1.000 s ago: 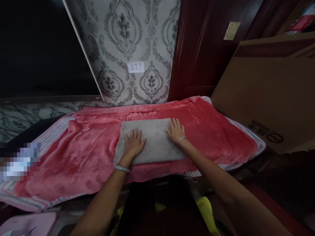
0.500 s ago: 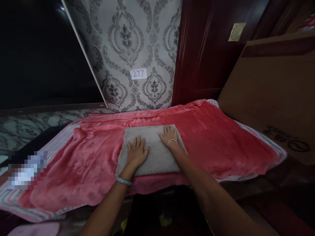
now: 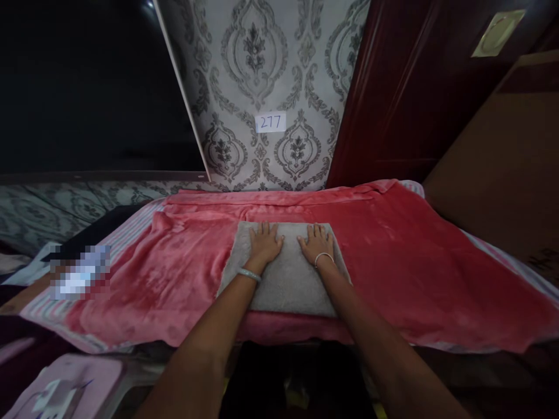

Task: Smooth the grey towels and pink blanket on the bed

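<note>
A grey plush cloth (image 3: 292,285), roughly rectangular, lies flat on a red fleece blanket (image 3: 414,262). My left hand (image 3: 264,244) rests palm down near the cloth's far left corner, its fingers spread. Close to the far right corner, my right hand (image 3: 317,243) also lies flat with fingers apart. Both hands touch the cloth's surface and grasp nothing. A bracelet circles each wrist.
Behind the blanket stands a patterned wall with a paper label (image 3: 271,122) reading 277. A dark screen (image 3: 96,87) is at the left, a cardboard box (image 3: 502,169) at the right. A pink stool (image 3: 82,378) stands at lower left.
My left hand has slid forward over the cloth towards its far edge. My right hand moved inward, then out to the far right corner. The view has turned a little.
</note>
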The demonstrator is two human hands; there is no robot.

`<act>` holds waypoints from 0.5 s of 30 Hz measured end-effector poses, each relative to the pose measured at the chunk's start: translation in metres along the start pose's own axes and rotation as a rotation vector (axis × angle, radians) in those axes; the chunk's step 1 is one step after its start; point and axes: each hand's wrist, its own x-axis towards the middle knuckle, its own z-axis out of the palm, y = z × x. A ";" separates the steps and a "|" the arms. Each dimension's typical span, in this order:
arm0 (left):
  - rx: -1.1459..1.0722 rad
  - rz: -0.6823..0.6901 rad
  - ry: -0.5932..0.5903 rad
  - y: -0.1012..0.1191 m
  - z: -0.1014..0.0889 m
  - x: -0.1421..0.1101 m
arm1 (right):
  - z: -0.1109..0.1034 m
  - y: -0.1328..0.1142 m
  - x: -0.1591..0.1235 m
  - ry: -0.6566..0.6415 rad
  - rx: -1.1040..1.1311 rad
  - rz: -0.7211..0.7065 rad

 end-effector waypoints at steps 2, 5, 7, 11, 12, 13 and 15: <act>0.007 0.032 -0.015 -0.007 0.003 0.001 | 0.002 0.001 0.001 0.006 0.003 -0.002; 0.010 0.070 -0.025 -0.021 0.000 -0.002 | 0.005 0.003 0.002 0.004 0.016 -0.003; 0.013 0.061 -0.008 -0.035 -0.005 -0.005 | 0.006 0.003 0.003 0.003 0.026 -0.010; 0.007 -0.021 -0.022 -0.061 -0.015 -0.012 | 0.006 0.003 0.002 0.020 0.034 -0.017; 0.019 -0.051 -0.021 -0.064 -0.016 -0.015 | 0.006 0.003 0.001 0.027 0.034 -0.019; 0.039 -0.071 -0.015 -0.064 -0.017 -0.017 | 0.006 0.003 0.001 0.034 0.033 -0.020; 0.073 -0.060 -0.007 -0.053 -0.016 -0.025 | 0.005 0.003 0.000 0.043 0.032 -0.019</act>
